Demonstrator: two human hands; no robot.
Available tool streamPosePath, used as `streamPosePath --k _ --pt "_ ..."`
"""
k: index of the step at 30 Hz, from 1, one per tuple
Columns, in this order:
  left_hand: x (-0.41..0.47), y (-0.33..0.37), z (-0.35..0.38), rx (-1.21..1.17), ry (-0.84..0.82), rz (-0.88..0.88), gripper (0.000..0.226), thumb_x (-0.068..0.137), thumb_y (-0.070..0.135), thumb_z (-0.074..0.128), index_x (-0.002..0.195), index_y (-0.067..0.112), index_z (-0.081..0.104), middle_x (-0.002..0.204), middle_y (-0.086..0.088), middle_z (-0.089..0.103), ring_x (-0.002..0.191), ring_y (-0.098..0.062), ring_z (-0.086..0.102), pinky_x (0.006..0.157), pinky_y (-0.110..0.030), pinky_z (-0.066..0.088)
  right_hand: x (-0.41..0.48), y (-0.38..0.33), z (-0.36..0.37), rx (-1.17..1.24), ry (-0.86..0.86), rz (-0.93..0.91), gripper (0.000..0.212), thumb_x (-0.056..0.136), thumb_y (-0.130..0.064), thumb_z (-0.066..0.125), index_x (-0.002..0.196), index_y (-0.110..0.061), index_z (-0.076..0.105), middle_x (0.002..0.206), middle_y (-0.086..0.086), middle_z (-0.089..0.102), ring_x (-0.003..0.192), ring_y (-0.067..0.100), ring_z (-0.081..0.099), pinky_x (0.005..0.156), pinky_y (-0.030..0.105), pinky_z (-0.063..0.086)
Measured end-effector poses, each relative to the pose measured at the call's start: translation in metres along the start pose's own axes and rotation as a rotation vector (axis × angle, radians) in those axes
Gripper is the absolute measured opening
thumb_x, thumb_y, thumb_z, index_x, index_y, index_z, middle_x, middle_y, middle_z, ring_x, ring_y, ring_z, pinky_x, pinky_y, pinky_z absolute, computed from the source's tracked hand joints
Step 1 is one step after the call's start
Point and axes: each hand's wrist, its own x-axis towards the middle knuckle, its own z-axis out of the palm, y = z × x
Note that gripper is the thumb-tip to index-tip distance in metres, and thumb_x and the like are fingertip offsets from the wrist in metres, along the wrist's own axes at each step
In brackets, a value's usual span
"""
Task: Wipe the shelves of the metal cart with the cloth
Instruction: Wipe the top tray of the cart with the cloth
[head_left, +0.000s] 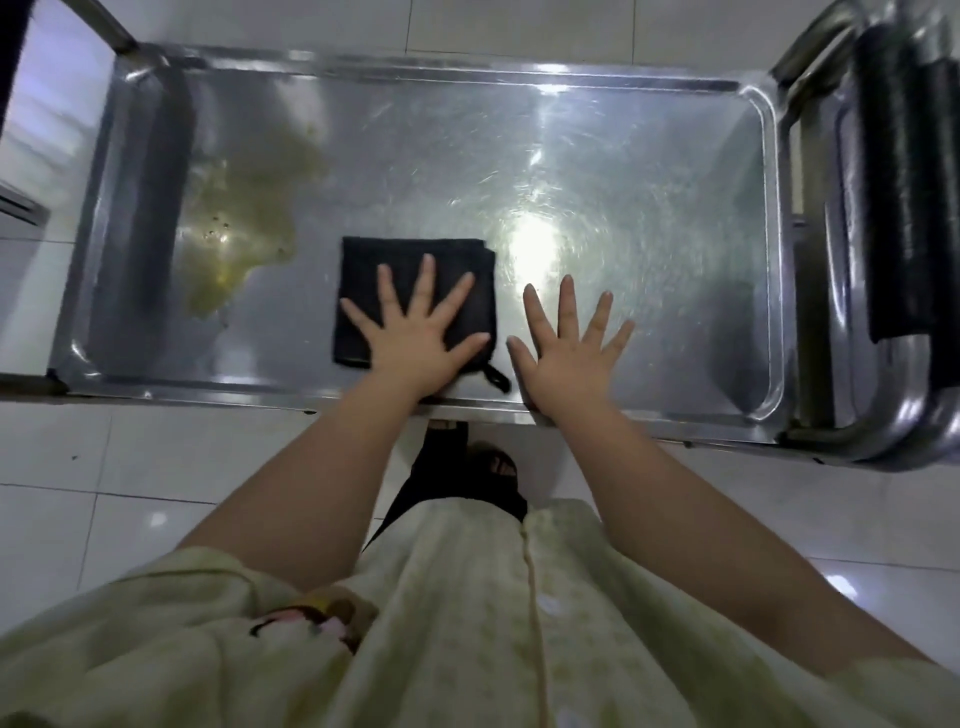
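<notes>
Shiny metal cart shelf (649, 156): folded black square cloth (395, 270) lies at its near-edge middle under left grip (415, 338), released, fingers splayed; right grip (566, 348) likewise released, flat on shelf; yellowish spill (249, 218) at shelf's left.

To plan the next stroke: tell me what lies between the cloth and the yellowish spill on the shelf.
Only bare metal shelf lies between the cloth and the spill; they lie apart, as the head view shows.

One metal shelf (623, 156), one black cloth (374, 265) at centre, one yellowish spill (244, 208) at left, one padded handle (904, 182) at right, two hands: left hand (415, 343), right hand (566, 358).
</notes>
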Motion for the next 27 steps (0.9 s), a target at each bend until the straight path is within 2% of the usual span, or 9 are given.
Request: streamPosePath --k 4,8,13,17,19,22,23,24,27 --pt "-0.011 0.018 0.004 0.029 0.000 0.026 0.077 0.073 0.090 -0.001 0.141 0.061 -0.021 0.160 0.014 -0.026 0.144 -0.035 -0.028 0.100 -0.078 -0.016 -0.001 0.004 0.002 -0.021 0.014 0.000 0.061 0.093 -0.069 0.001 0.141 -0.051 -0.031 0.161 -0.004 -0.025 0.143 0.043 -0.026 0.107 0.069 -0.018" --pt "-0.020 -0.045 -0.001 -0.004 0.002 -0.060 0.076 0.070 0.093 0.001 0.136 0.065 -0.026 0.158 0.019 -0.029 0.144 -0.029 -0.030 0.103 -0.077 -0.013 -0.003 0.002 -0.002 -0.053 -0.012 -0.008 0.063 0.089 -0.072 -0.007 0.144 -0.051 -0.027 0.159 -0.005 -0.029 0.143 0.042 -0.026 0.108 0.068 -0.018" --pt "-0.028 -0.146 -0.016 -0.091 0.005 -0.256 0.079 0.065 0.096 0.000 0.134 0.067 -0.027 0.155 0.019 -0.034 0.144 -0.030 -0.030 0.104 -0.076 -0.013 0.000 -0.021 -0.013 -0.055 -0.061 0.058 0.060 0.097 -0.059 0.012 0.148 -0.049 -0.019 0.161 0.001 -0.026 0.142 0.050 -0.022 0.109 0.072 -0.008" --pt "-0.010 -0.155 -0.018 0.053 0.008 -0.168 0.077 0.068 0.090 -0.016 0.133 0.056 -0.039 0.157 0.004 -0.036 0.142 -0.036 -0.032 0.103 -0.076 -0.016 0.012 -0.087 -0.017 -0.054 -0.040 -0.111 0.060 0.102 -0.045 0.023 0.152 -0.046 -0.010 0.163 0.001 -0.020 0.141 0.053 -0.021 0.106 0.069 -0.017" --pt "0.002 -0.149 -0.021 0.030 0.042 -0.168 0.073 0.079 0.082 -0.009 0.143 0.052 -0.028 0.160 0.001 -0.029 0.144 -0.036 -0.028 0.104 -0.075 -0.017 0.027 -0.129 -0.016 0.001 -0.020 -0.160 0.060 0.102 -0.043 0.024 0.153 -0.044 -0.008 0.163 -0.005 -0.018 0.142 0.048 -0.024 0.106 0.066 -0.020" --pt "0.010 -0.139 -0.024 -0.052 0.135 -0.226 0.063 0.093 0.065 0.011 0.152 0.042 0.012 0.165 -0.001 -0.012 0.147 -0.038 -0.018 0.106 -0.074 -0.013 0.046 -0.179 -0.008 0.038 0.018 -0.166 0.058 0.103 -0.040 0.026 0.155 -0.041 -0.002 0.164 -0.006 -0.012 0.146 0.040 -0.021 0.112 0.064 -0.015" --pt "0.010 -0.138 -0.024 -0.078 0.150 -0.239 0.062 0.093 0.064 0.013 0.150 0.040 0.017 0.165 -0.001 -0.008 0.148 -0.038 -0.017 0.107 -0.074 -0.014 0.049 -0.189 -0.004 0.045 0.025 -0.148 0.058 0.104 -0.040 0.025 0.155 -0.041 -0.002 0.164 -0.006 -0.010 0.147 0.038 -0.019 0.114 0.063 -0.013" --pt "0.010 -0.138 -0.023 -0.097 0.150 -0.244 0.064 0.092 0.066 0.012 0.151 0.041 0.014 0.165 -0.002 -0.009 0.147 -0.038 -0.018 0.105 -0.074 -0.016 0.050 -0.196 0.000 0.043 0.029 -0.122 0.057 0.104 -0.040 0.024 0.155 -0.040 -0.002 0.164 -0.007 -0.009 0.148 0.037 -0.017 0.114 0.063 -0.011" --pt "0.011 -0.151 -0.021 -0.065 0.110 -0.185 0.071 0.086 0.077 0.003 0.147 0.051 -0.020 0.161 -0.002 -0.026 0.143 -0.040 -0.028 0.099 -0.075 -0.022 0.049 -0.200 0.009 -0.005 0.055 -0.084 0.056 0.103 -0.048 0.018 0.152 -0.043 -0.009 0.163 -0.010 -0.012 0.148 0.035 -0.018 0.114 0.064 -0.010"
